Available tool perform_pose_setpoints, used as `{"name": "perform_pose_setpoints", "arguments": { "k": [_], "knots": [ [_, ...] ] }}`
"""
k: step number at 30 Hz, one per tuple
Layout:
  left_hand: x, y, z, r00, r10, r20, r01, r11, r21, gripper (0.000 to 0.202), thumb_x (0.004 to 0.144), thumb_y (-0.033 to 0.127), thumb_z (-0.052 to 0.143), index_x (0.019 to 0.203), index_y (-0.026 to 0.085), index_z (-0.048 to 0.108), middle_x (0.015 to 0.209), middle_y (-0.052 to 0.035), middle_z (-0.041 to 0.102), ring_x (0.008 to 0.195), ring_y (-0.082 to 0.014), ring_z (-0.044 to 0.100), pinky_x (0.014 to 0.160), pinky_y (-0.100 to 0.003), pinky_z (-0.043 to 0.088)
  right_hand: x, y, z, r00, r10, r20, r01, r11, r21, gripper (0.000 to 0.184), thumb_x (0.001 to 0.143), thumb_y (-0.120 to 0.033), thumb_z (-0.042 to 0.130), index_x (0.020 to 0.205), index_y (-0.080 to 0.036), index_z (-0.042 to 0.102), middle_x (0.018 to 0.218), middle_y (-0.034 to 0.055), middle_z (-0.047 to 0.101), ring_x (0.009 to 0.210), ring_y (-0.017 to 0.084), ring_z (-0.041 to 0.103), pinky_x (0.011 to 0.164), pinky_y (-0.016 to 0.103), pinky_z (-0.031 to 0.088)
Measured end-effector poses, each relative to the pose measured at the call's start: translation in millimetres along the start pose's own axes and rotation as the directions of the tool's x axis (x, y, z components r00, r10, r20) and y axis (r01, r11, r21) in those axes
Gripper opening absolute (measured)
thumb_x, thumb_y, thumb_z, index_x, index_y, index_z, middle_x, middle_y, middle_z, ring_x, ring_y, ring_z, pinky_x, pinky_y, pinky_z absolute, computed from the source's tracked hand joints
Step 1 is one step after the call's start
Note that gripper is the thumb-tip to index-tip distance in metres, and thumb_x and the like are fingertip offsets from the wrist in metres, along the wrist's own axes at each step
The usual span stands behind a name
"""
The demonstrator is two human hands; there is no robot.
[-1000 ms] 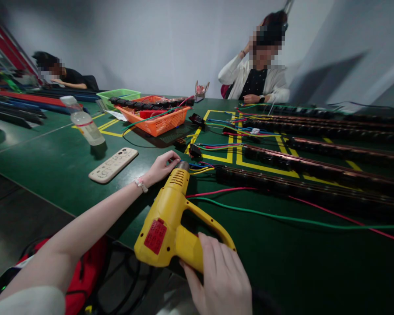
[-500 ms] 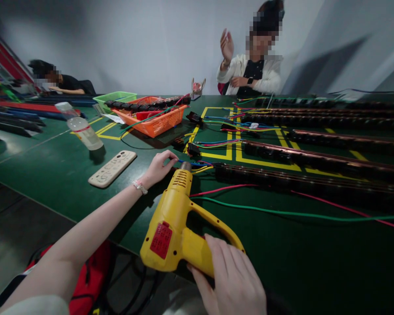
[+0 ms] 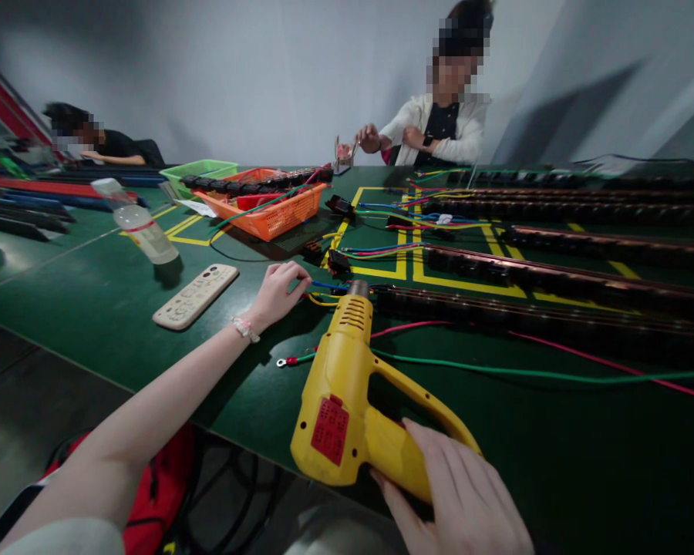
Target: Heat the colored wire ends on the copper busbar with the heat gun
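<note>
My right hand [image 3: 463, 501] grips the handle of a yellow heat gun [image 3: 347, 393], whose metal nozzle [image 3: 358, 288] points away from me at a bundle of blue and yellow wires [image 3: 324, 289] on the green table [image 3: 92, 293]. My left hand [image 3: 277, 291] is stretched forward, its fingers pinched on those wires just left of the nozzle. A red wire with a ring terminal [image 3: 286, 360] lies under the gun, beside a long green wire [image 3: 526, 375].
A beige remote [image 3: 195, 295] and a plastic bottle [image 3: 139, 223] lie to the left. An orange basket [image 3: 271, 204] and a green tray [image 3: 205, 169] stand further back. Long dark connector strips [image 3: 555, 285] run to the right. Two other people sit at the table's far side.
The heat gun and my right hand have shifted right, uncovering the ring terminal. My left hand stays on the wires. The person opposite has lowered a raised hand to the table.
</note>
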State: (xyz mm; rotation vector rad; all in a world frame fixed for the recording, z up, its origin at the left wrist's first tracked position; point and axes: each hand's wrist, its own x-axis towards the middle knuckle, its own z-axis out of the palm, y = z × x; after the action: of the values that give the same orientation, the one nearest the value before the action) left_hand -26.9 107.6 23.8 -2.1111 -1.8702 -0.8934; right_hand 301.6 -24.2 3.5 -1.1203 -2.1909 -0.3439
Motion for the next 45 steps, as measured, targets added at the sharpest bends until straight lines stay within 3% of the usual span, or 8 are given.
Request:
{"name": "perform_pose_setpoints", "arguments": {
  "k": [4,8,10,15,21,36,45],
  "knots": [
    [0,1,-0.9,1.0,0.004,0.01,-0.004,0.999,0.048,0.029,0.092,0.039,0.04,0.086,0.017,0.056,0.09,0.0015,0.06,0.088,-0.0078,0.052,0.093,-0.027,0.03,3,-4,-2,1.0,0.026,0.015,-0.025,0.999,-0.046,0.038,0.081,-0.042,0.054,0.109,-0.018,0.058,0.102,-0.0018,0.059,0.096,0.009,0.05,0.09,0.026,0.037],
    [-1,2,-2.0,0.999,0.021,0.03,-0.022,1.0,0.022,0.026,0.092,0.036,0.039,0.086,0.016,0.055,0.09,0.0009,0.059,0.088,-0.0078,0.052,0.093,-0.026,0.031,7,-8,-5,0.999,0.037,0.01,-0.036,0.995,-0.092,0.034,0.083,-0.04,0.05,0.109,-0.02,0.057,0.101,-0.0041,0.061,0.1,0.011,0.054,0.107,0.045,0.028],
    [-1,3,-3.0,0.998,0.041,0.046,-0.041,0.999,-0.003,0.021,0.091,0.031,0.04,0.087,0.016,0.054,0.091,0.0005,0.058,0.09,-0.0079,0.052,0.093,-0.026,0.031,8,-8,-5,0.999,0.035,0.022,-0.033,0.995,-0.091,0.035,0.082,-0.041,0.051,0.11,-0.02,0.056,0.1,-0.0044,0.061,0.097,0.011,0.056,0.109,0.049,0.025],
    [-2,5,-4.6,0.994,0.07,0.079,-0.068,0.997,-0.031,0.012,0.085,0.022,0.043,0.088,0.016,0.054,0.095,0.0,0.057,0.094,-0.0084,0.052,0.094,-0.026,0.032,10,-5,-1,0.995,0.036,0.091,-0.033,0.999,-0.029,0.034,0.076,-0.042,0.057,0.1,-0.018,0.057,0.084,-0.0034,0.058,0.08,0.008,0.052,0.106,0.039,0.03],
    [-2,3,-3.6,0.994,0.083,0.067,-0.082,0.996,-0.018,0.014,0.087,0.024,0.042,0.089,0.017,0.054,0.095,0.0002,0.057,0.095,-0.0081,0.052,0.093,-0.025,0.033,17,-18,6,0.997,0.068,0.037,-0.067,0.997,-0.03,0.03,0.079,-0.045,0.053,0.085,-0.015,0.056,0.076,-0.0001,0.053,0.077,0.009,0.048,0.105,0.037,0.032],
    [0,-1,-1.9,0.994,0.055,0.094,-0.051,0.998,-0.046,0.02,0.09,0.029,0.042,0.089,0.016,0.056,0.095,-0.0018,0.058,0.093,-0.0092,0.052,0.093,-0.027,0.034,27,-55,24,0.996,0.083,-0.014,-0.082,0.994,0.07,0.036,0.086,-0.046,0.041,0.091,-0.014,0.057,0.078,0.0015,0.05,0.079,0.008,0.041,0.111,0.036,0.028],
    [0,-1,-4.3,0.991,0.052,0.123,-0.046,0.998,-0.053,0.022,0.089,0.033,0.043,0.091,0.016,0.057,0.096,-0.0027,0.058,0.091,-0.0098,0.051,0.09,-0.026,0.035,28,-57,22,0.996,0.086,-0.006,-0.086,0.993,0.08,0.042,0.086,-0.051,0.038,0.095,-0.015,0.057,0.082,0.0016,0.053,0.08,0.008,0.044,0.11,0.036,0.027]
  ]
}}
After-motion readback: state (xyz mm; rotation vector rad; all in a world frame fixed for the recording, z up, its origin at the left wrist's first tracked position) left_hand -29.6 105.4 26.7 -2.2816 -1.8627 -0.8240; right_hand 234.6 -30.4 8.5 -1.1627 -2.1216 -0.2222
